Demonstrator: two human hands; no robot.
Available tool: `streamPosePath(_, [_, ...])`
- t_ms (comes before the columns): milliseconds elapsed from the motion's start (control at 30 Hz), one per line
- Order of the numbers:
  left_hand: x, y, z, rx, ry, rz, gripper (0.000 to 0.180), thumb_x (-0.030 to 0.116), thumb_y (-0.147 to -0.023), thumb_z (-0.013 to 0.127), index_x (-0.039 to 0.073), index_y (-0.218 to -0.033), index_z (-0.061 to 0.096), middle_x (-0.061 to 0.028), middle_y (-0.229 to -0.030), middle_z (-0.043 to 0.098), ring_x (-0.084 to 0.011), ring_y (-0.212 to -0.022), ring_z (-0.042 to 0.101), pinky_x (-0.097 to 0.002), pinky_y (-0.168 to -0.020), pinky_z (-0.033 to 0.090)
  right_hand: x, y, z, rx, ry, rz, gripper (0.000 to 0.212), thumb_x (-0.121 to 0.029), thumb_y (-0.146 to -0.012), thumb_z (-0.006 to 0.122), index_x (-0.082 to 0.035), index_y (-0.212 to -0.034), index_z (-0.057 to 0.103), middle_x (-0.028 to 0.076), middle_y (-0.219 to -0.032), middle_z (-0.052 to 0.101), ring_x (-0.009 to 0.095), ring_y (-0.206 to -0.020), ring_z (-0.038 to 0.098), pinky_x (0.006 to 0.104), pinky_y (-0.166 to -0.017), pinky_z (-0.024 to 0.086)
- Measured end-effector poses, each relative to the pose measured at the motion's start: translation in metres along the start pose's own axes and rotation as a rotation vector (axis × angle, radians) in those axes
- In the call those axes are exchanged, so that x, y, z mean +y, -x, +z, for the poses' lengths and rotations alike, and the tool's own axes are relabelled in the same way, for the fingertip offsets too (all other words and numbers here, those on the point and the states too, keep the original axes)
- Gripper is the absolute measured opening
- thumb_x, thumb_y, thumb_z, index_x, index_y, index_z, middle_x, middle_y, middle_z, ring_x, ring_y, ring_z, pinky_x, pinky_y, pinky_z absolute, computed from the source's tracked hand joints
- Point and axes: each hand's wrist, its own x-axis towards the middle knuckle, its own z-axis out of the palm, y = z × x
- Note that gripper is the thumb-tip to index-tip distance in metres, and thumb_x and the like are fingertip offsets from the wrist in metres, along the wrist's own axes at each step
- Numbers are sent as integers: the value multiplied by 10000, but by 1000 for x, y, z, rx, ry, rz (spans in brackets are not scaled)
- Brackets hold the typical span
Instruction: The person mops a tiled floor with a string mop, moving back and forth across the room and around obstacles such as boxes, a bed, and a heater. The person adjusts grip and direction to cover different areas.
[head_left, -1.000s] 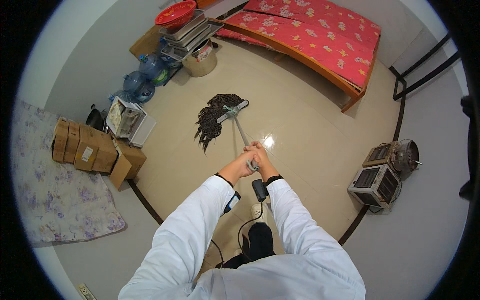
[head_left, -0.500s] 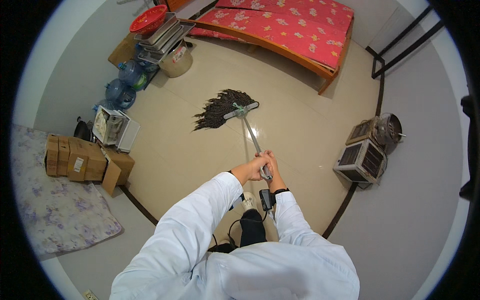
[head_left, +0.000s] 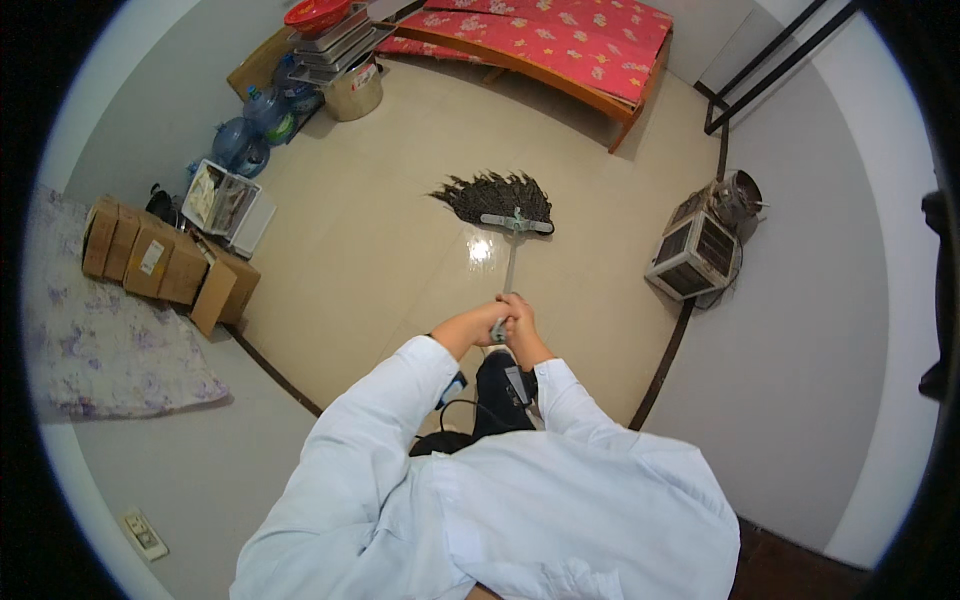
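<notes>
On the tiled floor ahead of me lies a string mop (head_left: 497, 198) with dark, wet-looking strands spread to the left and away. A grey clamp joins its strands to a slim handle that slants down toward me. My left hand (head_left: 484, 324) and my right hand (head_left: 520, 322) are wrapped together around the handle's upper end, close in front of my body. The fingers of both hands overlap, so part of the grip is hidden.
A wooden bed (head_left: 600, 98) with a red floral cover stands at the far side. Along the left are a metal pot (head_left: 355, 95), blue water bottles (head_left: 240, 148), cardboard boxes (head_left: 150, 255) and a floral mattress (head_left: 120, 350). A dusty heater-like unit (head_left: 697, 255) sits at the right wall.
The mop head has swept to the right and a little nearer to me, with its strands trailing left. Both hands stay on the handle. My view has shifted slightly.
</notes>
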Motion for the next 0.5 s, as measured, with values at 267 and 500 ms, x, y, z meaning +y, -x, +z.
streamPosePath(267, [-90,125,-63,61,351,-72,208,189,-871,434,79,-700,388,18,-558,415,-46,-388,368,-157,-321,317,94,98,37,-115,-3,285,118,-98,-705,498,-43,-624,432,38,-532,382,157,-404,380,279,-350,325])
streamPosePath(500, [-96,127,-57,21,501,-77,243,200,-899,382,69,-694,368,30,-552,386,-30,-378,351,-149,-312,310,100,103,40,-45,180,143,169,-62,-665,504,-21,-517,435,33,-476,386,130,-372,361,294,-322,252])
